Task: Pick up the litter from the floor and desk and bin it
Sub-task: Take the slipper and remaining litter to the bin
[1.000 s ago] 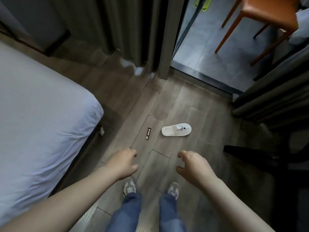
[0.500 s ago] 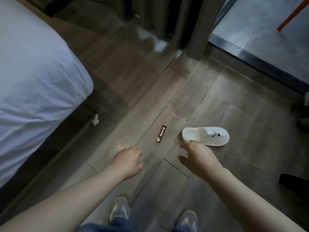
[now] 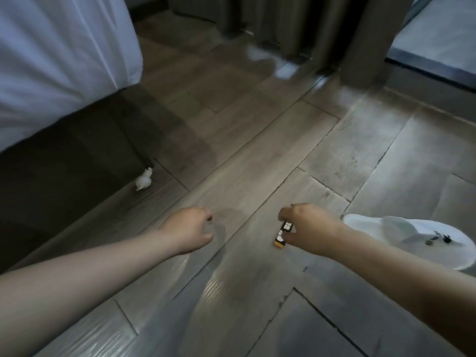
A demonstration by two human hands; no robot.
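As the person bends low over the wooden floor [image 3: 244, 150], the right hand [image 3: 311, 228] is down on a small black wrapper [image 3: 282, 234] with an orange end. The forefinger curls over the wrapper's far end and the thumb presses at its near end, so the hand has it in a pinch. From where I stand it looks as if the wrapper is lying on the boards, though I cannot tell whether it has left them yet.

The left hand [image 3: 189, 231] hangs just above the floor, well apart from the wrapper, with its fingers loosely curled and nothing in them.

By my reckoning the job is at an early stage. This is 1 piece of litter being taken up, and none of it is binned as far as I can see, since no bin is in sight. A 2nd piece waits: a crumpled white tissue [image 3: 144, 179] lying against the dark base of the bed [image 3: 51, 60], off to the left. The desk is not in view, so I cannot say what is left there.

A white slipper [image 3: 417, 240] lies just beside the right wrist; I would not count it as litter.
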